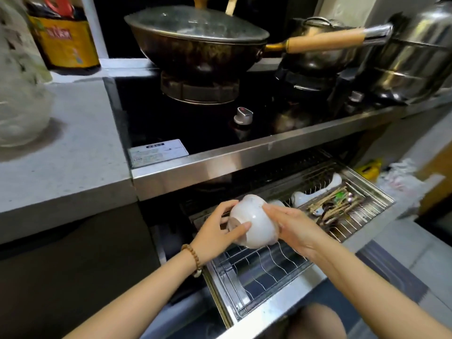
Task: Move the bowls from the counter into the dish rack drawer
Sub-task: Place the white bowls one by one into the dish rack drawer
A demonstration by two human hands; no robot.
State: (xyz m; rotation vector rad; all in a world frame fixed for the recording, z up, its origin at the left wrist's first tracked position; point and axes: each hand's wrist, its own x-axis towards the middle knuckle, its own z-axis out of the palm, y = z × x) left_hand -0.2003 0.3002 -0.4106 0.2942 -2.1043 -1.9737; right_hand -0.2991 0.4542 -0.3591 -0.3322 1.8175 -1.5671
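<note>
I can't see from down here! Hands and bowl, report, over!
Left hand and right hand both hold white bowl, tipped sideways. Over dish rack drawer, not yet let go. Chopsticks off right, not blocking.

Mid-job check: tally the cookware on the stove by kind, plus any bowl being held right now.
Wok, lidded: 1
Small steel pot: 1
Large steel pot: 1
White bowl, held: 1
Total: 4

glossy white ceramic bowl (pixel 254 223); shiny wire-metal dish rack drawer (pixel 259 272); brushed steel stove edge (pixel 244 162); matt grey counter (pixel 73 152).
</note>
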